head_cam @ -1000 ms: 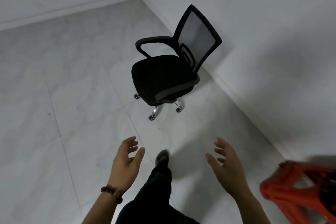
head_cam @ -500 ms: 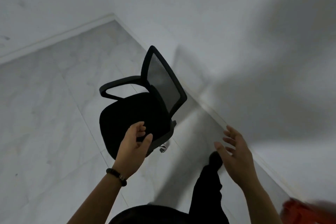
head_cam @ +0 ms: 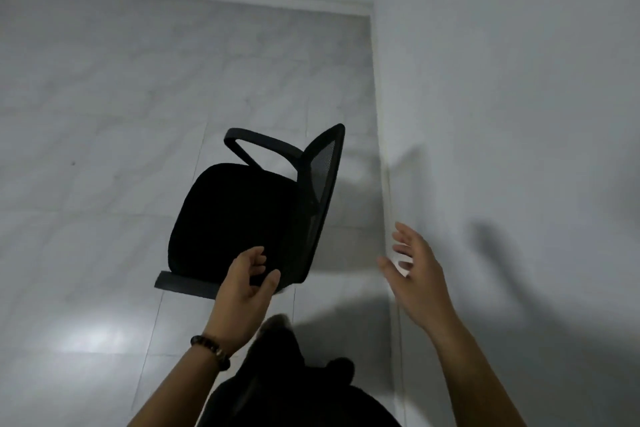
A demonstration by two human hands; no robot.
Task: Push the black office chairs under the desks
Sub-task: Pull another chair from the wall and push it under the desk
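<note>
A black office chair (head_cam: 239, 218) with a mesh back and curved armrests stands on the pale tiled floor, close to the white wall on the right. Its backrest faces right, seen nearly edge-on. My left hand (head_cam: 246, 291), with a bead bracelet on the wrist, hovers open over the seat's near edge by the near armrest, fingers curled and apart; I cannot tell if it touches the chair. My right hand (head_cam: 415, 274) is open in the air to the right of the backrest, near the wall's skirting. No desk is in view.
A white wall (head_cam: 502, 114) runs along the right side and another along the top, meeting in a corner. Grey-white floor tiles (head_cam: 104, 149) spread to the left. My dark-trousered legs (head_cam: 287, 374) are at the bottom.
I have stepped closer and the view has swung, so the chair now sits just in front of my hands. The red object at the bottom right has left the view.
</note>
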